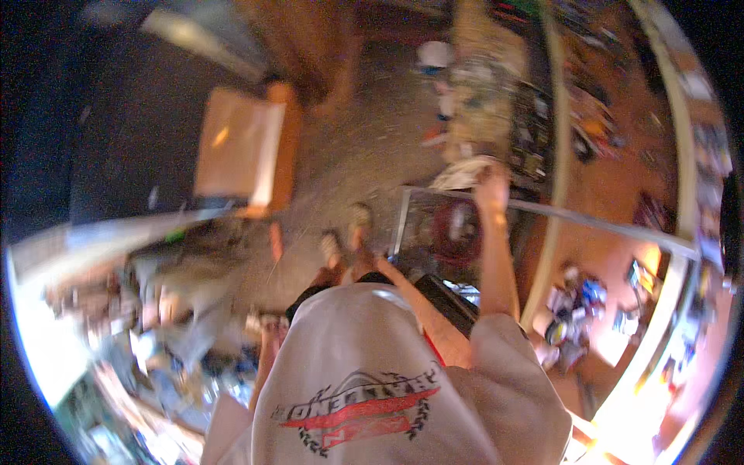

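My right arm reaches forward, and my right hand [493,186] is beside a pale, streaked thing [463,172], perhaps touching it. Motion smears the fingers, so I cannot tell whether they grip it. Just below, a dark red round thing [453,230] sits behind a metal-edged frame [401,221]. My left hand [271,328] is low at my left side, partly hidden by my shirt, near a small light-coloured thing. Its fingers are too blurred to read.
An orange-brown box or cabinet [236,151] stands ahead on the left. Cluttered shelves [597,256] run along the right, with a crowded surface [488,85] ahead. Loose heaps [170,310] lie at the left. My feet [345,232] stand on a brown floor [356,143].
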`<state>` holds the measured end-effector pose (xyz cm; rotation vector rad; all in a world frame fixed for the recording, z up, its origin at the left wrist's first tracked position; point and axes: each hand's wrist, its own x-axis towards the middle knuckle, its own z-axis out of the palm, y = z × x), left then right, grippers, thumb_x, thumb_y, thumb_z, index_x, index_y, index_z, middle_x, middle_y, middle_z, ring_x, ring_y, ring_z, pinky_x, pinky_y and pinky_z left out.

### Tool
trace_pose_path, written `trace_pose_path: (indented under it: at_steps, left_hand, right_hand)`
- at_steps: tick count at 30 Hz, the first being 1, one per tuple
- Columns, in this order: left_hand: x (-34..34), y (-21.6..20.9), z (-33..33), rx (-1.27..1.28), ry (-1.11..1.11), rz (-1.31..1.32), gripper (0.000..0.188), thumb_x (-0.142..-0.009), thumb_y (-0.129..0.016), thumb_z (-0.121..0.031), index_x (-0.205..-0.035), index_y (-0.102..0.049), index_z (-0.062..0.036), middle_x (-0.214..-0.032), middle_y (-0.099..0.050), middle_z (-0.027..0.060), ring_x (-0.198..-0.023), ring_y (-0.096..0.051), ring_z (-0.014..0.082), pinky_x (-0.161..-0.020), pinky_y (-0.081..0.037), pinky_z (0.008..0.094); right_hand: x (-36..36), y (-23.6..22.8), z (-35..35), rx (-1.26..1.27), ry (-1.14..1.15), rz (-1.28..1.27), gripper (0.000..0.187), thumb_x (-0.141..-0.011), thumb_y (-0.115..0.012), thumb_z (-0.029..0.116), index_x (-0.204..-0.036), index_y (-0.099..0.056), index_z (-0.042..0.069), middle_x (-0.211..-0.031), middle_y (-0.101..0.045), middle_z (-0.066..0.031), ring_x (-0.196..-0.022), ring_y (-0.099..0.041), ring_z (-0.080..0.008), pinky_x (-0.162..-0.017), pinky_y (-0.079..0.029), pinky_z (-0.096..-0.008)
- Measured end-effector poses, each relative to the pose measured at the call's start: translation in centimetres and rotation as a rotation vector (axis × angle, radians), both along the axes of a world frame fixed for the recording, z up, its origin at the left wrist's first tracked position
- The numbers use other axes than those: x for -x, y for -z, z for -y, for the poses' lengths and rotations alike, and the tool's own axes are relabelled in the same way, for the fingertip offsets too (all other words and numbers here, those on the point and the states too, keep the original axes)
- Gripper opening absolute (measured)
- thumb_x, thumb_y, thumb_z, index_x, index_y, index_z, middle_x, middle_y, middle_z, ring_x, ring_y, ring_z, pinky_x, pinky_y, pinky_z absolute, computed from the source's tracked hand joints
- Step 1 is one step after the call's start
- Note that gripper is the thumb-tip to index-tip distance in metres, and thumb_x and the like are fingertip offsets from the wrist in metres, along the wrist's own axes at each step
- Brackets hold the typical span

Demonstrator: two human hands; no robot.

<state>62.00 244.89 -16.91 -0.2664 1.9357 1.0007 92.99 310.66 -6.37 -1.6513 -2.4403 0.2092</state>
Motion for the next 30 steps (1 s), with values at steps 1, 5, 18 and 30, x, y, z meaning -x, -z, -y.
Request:
trace_pose_path:
  at_steps: [1, 5, 18, 30]
  left_hand:
    - [0.3, 1.1, -0.3, 0.022, 0.061, 0.073, 0.03, -0.101, -0.058, -0.035, -0.104, -0.066, -0.0067, -0.094, -0.067, 0.0047, -0.08, -0.06, 0.0142, -0.073, -0.049, 0.0312]
    - [4.7, 4.9, -6.5, 0.092, 0.3, 0.228, 0.028, -0.102, -0.057, -0.034, -0.105, -0.066, -0.0074, -0.096, -0.067, 0.0058, -0.079, -0.059, 0.0148, -0.069, -0.048, 0.0319]
    - [20.4, 9.2, -43.3, -0.694, 0.787, 0.88, 0.024, -0.103, -0.055, -0.031, -0.107, -0.067, -0.0099, -0.102, -0.066, 0.0093, -0.074, -0.056, 0.0167, -0.057, -0.045, 0.0343]
    - [15.0, 8.8, -53.9, -0.012, 1.114, 0.255, 0.025, -0.101, -0.054, -0.029, -0.114, -0.059, -0.0075, -0.104, -0.064, 0.0134, -0.085, -0.061, 0.0289, -0.063, -0.051, 0.0427]
  right_hand:
    - [0.3, 0.1, -0.1, 0.067, 0.062, -0.077, 0.033, -0.093, -0.057, 0.018, -0.123, -0.058, 0.005, -0.113, -0.062, -0.0218, -0.109, -0.056, -0.0393, -0.095, -0.046, -0.0479]
    - [1.1, -2.1, 3.7, 0.001, 0.036, -0.204, 0.045, -0.086, -0.065, 0.016, -0.127, -0.053, 0.002, -0.117, -0.056, -0.0259, -0.112, -0.055, -0.0448, -0.098, -0.047, -0.0507]
    - [-8.4, -25.0, 16.1, -0.557, 0.653, -0.34, 0.032, -0.088, -0.067, 0.01, -0.119, -0.06, 0.002, -0.101, -0.058, -0.0192, -0.098, -0.059, -0.0413, -0.085, -0.051, -0.0478]
    - [-35.8, -63.6, 31.2, -0.866, 0.978, 0.39, 0.021, -0.099, -0.056, 0.007, -0.115, -0.066, 0.0, -0.101, -0.074, -0.0118, -0.086, -0.071, -0.0195, -0.078, -0.057, -0.0322]
